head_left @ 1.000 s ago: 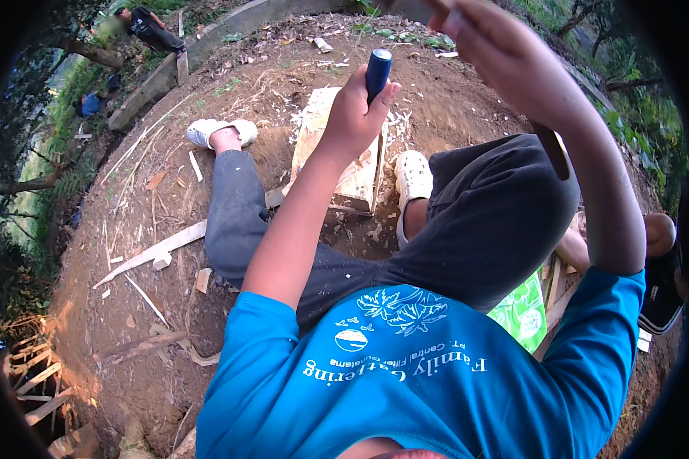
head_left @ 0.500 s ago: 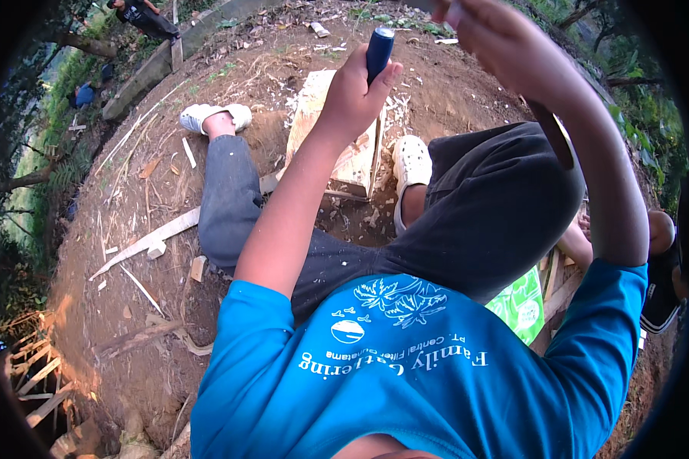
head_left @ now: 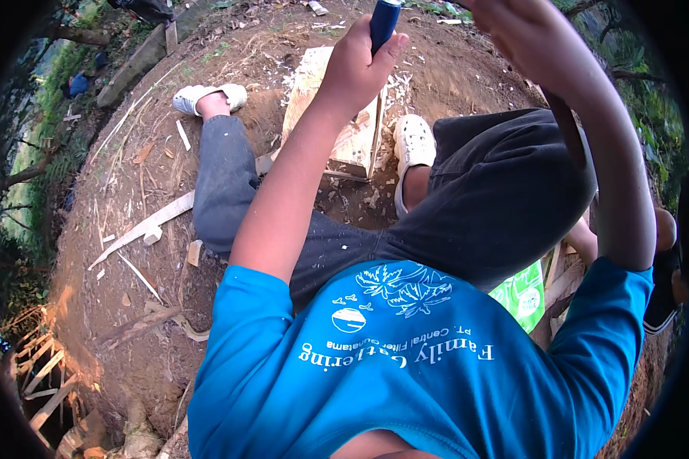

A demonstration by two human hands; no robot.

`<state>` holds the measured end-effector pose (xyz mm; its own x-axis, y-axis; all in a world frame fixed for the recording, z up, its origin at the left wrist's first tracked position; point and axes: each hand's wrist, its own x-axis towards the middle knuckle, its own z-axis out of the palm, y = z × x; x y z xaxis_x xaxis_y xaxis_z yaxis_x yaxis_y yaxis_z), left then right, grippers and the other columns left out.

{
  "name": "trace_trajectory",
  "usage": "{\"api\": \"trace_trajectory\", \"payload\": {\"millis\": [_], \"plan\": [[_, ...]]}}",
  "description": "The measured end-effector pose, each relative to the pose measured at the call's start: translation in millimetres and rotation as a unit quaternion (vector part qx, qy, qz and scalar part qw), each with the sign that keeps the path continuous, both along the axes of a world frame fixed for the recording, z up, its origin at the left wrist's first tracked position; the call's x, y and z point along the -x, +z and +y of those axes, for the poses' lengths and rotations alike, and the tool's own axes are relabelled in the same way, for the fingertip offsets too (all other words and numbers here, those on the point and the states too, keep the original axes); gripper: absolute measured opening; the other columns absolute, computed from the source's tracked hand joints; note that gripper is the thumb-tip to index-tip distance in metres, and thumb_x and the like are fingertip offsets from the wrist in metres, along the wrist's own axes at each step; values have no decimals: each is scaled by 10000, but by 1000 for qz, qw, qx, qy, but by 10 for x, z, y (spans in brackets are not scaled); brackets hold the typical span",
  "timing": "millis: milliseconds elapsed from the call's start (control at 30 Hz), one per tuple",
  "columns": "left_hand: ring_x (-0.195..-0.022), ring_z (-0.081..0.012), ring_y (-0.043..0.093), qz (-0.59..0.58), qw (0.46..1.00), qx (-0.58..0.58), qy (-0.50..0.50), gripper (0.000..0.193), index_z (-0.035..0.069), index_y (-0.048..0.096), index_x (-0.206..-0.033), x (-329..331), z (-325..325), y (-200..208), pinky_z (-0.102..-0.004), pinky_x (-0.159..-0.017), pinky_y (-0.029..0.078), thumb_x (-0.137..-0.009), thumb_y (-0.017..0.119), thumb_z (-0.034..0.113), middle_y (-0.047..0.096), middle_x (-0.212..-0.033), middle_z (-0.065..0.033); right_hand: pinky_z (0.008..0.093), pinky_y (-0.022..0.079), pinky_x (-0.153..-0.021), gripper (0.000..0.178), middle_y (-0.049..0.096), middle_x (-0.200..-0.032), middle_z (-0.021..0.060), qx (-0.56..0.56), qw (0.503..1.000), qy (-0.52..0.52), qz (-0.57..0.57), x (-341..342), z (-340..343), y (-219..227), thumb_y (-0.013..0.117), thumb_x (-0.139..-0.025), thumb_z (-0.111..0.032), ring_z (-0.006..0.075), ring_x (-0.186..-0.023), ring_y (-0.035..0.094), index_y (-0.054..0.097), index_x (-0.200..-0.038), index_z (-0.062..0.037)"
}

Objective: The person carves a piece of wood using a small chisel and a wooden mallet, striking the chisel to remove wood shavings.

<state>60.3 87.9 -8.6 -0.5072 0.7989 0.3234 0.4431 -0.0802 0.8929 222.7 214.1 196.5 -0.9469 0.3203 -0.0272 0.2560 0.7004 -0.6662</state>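
Observation:
My left hand (head_left: pixel 357 65), raised above a pale wooden block (head_left: pixel 311 73), is closed round the blue handle of a chisel (head_left: pixel 385 24). A bright metal cap tops the handle; its lower end is hidden by the hand. Higher on the right, close to the top edge, is my right hand (head_left: pixel 517 30), blurred by motion with fingers curled. A brown tool handle (head_left: pixel 568 130) sticks out behind that forearm, seemingly in the right hand's grip. The tool's head is cut off or too blurred to name. The block lies on the soil between my feet.
White clogs (head_left: pixel 415 141) are on my feet, either side of the block. Wood chips and a long pale strip (head_left: pixel 142 229) litter the brown soil. A green bag (head_left: pixel 519 298) lies by my right thigh, near another person's arm (head_left: pixel 582 241). Split sticks (head_left: pixel 46 382) lie lower left.
The view has tipped slightly, so the block and both hands sit higher in the picture. The left hand keeps its hold on the chisel; the right hand stays raised.

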Motion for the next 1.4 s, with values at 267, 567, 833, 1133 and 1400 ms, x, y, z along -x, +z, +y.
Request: {"api": "trace_trajectory", "payload": {"millis": [267,567,833,1133,1400], "plan": [[-747,-330,673,4,999,6,37,245,24,597,-1055,-36,40,29,-421,-693,512,-1007,655,257,643,-790,-168,294,436,-564,251,544,-796,-1,52,991,-122,25,176,-131,83,472,-1105,-257,100,-589,494,577,-1029,-42],[-765,-309,685,-3,1000,30,9,286,26,608,-1060,-16,193,13,-431,-707,520,-1015,641,306,664,-805,-158,224,366,-501,241,477,-753,-45,128,977,-142,93,197,-55,-157,500,-1103,-279,42,-586,436,570,-1029,-61],[-850,-332,703,2,994,108,3,317,19,615,-1086,8,342,-85,-443,-774,537,-1009,637,326,697,-877,-186,243,369,-471,273,476,-725,-48,118,982,-134,62,259,-97,-124,509,-1095,-299,51,-544,431,592,-1019,-51],[-627,-115,602,-114,993,15,-15,296,51,642,-1024,13,251,-10,-287,-594,481,-1023,655,347,619,-720,-1,226,371,-463,270,483,-707,-52,136,980,-130,72,144,-51,-48,506,-1095,-291,37,-539,437,597,-1000,-55],[-475,-30,422,-317,938,-137,43,281,136,493,-856,66,-181,303,-216,-421,331,-1061,616,283,445,-609,68,237,400,-475,286,479,-690,-49,83,987,-135,33,170,-184,68,489,-1099,-303,47,-533,436,576,-976,-60]]}}
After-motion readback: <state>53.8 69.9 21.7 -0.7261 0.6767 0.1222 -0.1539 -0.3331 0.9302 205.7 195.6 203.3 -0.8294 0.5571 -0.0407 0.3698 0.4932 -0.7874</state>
